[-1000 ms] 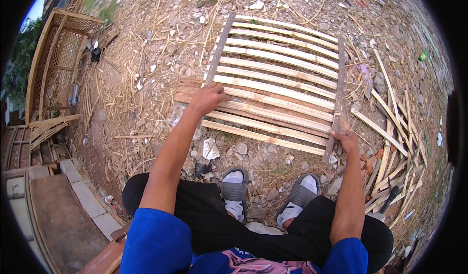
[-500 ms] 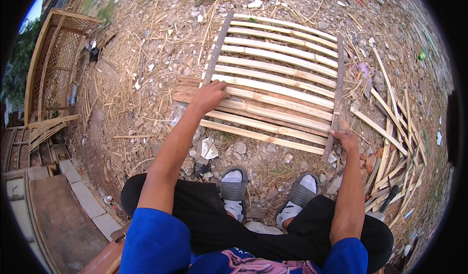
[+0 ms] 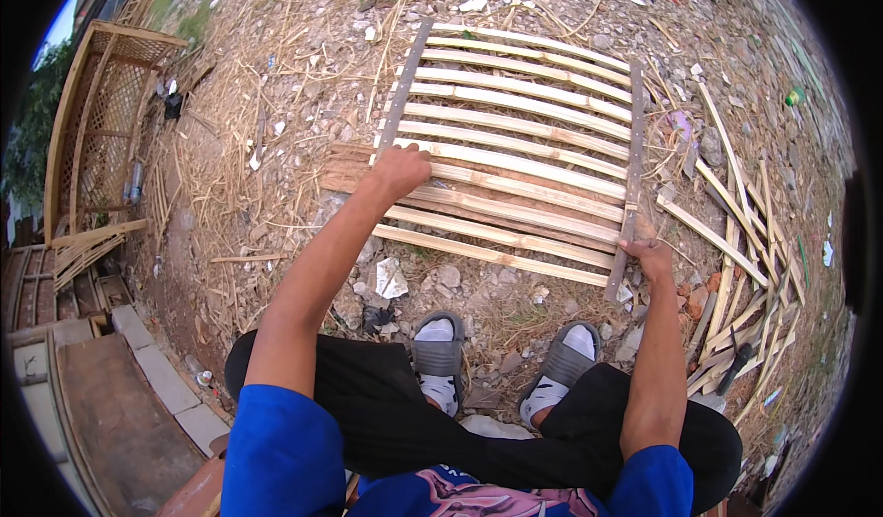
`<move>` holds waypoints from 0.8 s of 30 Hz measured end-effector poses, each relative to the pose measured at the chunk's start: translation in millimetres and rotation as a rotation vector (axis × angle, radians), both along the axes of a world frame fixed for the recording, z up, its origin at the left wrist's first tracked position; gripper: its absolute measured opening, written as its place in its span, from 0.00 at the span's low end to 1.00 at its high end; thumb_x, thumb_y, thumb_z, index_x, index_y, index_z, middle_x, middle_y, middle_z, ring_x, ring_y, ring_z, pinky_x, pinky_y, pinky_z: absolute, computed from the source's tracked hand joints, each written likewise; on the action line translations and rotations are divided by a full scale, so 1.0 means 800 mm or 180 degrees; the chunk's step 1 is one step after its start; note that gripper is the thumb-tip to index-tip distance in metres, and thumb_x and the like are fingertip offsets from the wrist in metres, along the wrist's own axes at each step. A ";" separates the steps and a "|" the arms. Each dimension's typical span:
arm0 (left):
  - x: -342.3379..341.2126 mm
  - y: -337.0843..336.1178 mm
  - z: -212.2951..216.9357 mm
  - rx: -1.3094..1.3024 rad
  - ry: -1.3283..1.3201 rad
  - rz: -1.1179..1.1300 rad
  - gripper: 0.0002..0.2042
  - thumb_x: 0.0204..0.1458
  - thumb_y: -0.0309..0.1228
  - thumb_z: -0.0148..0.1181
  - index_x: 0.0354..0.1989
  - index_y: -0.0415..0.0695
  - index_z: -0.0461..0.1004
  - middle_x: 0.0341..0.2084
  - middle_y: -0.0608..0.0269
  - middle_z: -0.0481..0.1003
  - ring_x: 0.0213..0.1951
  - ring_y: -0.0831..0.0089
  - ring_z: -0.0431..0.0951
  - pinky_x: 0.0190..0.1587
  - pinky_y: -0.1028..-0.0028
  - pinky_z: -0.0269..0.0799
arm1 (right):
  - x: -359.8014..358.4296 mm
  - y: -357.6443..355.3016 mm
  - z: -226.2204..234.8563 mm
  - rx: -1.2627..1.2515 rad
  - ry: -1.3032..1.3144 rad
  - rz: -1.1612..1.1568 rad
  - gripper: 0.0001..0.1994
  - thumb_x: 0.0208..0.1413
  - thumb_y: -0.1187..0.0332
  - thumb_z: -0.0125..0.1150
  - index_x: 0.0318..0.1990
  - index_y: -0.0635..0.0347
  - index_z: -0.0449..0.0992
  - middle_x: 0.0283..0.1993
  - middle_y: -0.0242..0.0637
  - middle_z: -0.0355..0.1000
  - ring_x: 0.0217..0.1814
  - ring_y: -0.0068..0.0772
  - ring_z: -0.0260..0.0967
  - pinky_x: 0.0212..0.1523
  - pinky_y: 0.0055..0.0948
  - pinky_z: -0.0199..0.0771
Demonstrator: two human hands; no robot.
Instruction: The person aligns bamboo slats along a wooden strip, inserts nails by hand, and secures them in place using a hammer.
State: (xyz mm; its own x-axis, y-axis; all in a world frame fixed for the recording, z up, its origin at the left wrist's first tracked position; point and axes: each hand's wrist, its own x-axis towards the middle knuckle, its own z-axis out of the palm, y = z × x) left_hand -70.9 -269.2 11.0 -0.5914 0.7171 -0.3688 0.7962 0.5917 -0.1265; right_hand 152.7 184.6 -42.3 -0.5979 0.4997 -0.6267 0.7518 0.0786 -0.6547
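On the ground before me lies a ladder-like panel of pale bamboo slats [image 3: 524,132], held between two darker side rails. My left hand [image 3: 402,169] is closed at the lower part of the left rail [image 3: 406,80], with its fingers curled over the end of a slat. Lower on the other side, my right hand [image 3: 649,258] grips the right rail [image 3: 635,131] near its near end, thumb on top. The fingers beneath the rail are hidden. Under the slats rests a rough brown plank [image 3: 342,167], showing past the left rail.
Loose bamboo strips [image 3: 750,305] are heaped at the right, with a dark-handled tool [image 3: 735,370] on them. A lattice-sided wooden frame [image 3: 106,131] stands far left. Concrete blocks [image 3: 166,374] edge a brown board [image 3: 115,416] at lower left. Stones and straw cover the ground.
The view has shifted slightly, so the panel appears a little further left and higher. Both hands keep their places on the panel.
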 end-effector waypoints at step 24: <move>-0.009 -0.019 0.004 0.0177 -0.0604 -0.0548 0.06 0.51 0.26 0.54 0.31 0.42 0.78 0.38 0.56 0.74 0.41 0.57 0.79 0.43 0.61 0.77 | 0.001 0.000 -0.011 -0.0024 0.0048 -0.0083 0.16 0.35 0.67 0.82 0.26 0.68 0.79 0.27 0.38 0.77 0.26 0.27 0.72 0.31 0.27 0.71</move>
